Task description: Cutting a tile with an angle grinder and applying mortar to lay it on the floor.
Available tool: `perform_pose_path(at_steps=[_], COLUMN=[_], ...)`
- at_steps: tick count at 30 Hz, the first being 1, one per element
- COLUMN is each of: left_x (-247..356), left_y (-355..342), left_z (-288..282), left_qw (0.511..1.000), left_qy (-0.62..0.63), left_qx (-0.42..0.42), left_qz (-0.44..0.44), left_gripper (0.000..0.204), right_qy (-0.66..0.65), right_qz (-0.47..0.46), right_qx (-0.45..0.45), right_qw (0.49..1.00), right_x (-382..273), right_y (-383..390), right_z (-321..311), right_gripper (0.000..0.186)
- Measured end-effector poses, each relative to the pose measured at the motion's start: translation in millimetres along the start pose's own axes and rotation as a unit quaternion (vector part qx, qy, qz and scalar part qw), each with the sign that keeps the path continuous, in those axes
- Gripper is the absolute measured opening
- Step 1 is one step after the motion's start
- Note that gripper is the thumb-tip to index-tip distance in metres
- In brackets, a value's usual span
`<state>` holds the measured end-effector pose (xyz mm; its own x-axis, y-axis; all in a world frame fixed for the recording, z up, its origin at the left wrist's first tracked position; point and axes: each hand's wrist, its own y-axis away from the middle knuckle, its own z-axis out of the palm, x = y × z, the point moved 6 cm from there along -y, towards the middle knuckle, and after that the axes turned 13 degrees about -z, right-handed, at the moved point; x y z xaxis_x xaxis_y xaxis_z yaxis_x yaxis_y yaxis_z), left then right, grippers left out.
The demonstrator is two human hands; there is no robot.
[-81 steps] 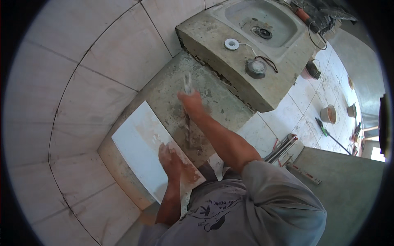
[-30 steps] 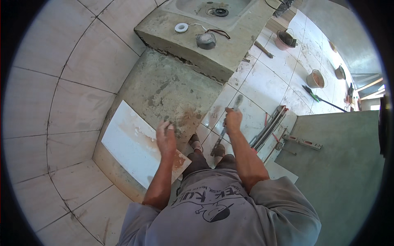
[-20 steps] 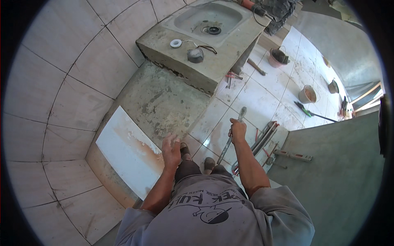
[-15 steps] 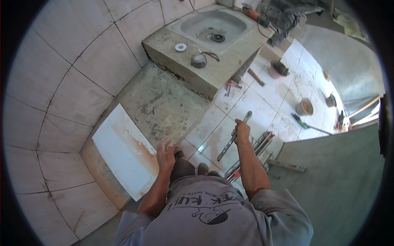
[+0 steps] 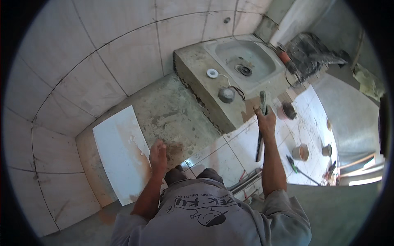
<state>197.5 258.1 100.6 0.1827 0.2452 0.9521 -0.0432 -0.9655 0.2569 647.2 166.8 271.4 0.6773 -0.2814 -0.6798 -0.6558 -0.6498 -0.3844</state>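
Note:
My right hand [image 5: 266, 121] is closed round a long, narrow metal bar [image 5: 259, 147]. The bar's flattened, pale end sticks up above the fist and its dark end hangs below; its exact kind is unclear. The hand is in the air, near the front edge of the concrete counter. Low on the left, my left hand [image 5: 157, 157] holds nothing, its fingers loosely bent and partly apart. Beside it lies a white tile [image 5: 117, 149], with a chipped right edge and brown dust, on a rough grey concrete slab [image 5: 172, 108].
The counter [image 5: 197, 67] carries a sink [image 5: 260, 65], a white tape roll [image 5: 212, 73], a grey rounded lump [image 5: 226, 94] and an orange-and-black power tool [image 5: 286, 58]. Buckets [image 5: 301, 152] and a green-handled tool [image 5: 292, 164] are on the tiled floor. Metal rails [image 5: 246, 180] lie near my right side.
My right hand has moved forward and right with the bar, which now points more upright. My left hand has shifted slightly left. The view has turned, bringing the counter further right.

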Motion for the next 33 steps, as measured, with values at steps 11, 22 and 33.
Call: perform_pose_path(at_steps=[11, 22, 33], left_x=[24, -58, -28], left_y=[56, 178, 80], left_z=[-57, -40, -102], left_qw=[0.959, 0.878, 0.917], left_qy=[0.04, -0.032, -0.056], left_qx=[0.248, 0.391, 0.358], left_qz=[-0.133, -0.275, -0.168], left_gripper=[0.036, 0.039, 0.039], right_qy=[0.173, 0.216, 0.08], right_qz=[-0.309, -0.361, -0.375], right_qx=[-0.26, -0.349, -0.172], right_qw=[0.898, 0.837, 0.907], right_x=[-59, -103, -126], right_y=[-197, -232, -174], right_z=[199, 299, 202], right_gripper=[0.058, 0.048, 0.036])
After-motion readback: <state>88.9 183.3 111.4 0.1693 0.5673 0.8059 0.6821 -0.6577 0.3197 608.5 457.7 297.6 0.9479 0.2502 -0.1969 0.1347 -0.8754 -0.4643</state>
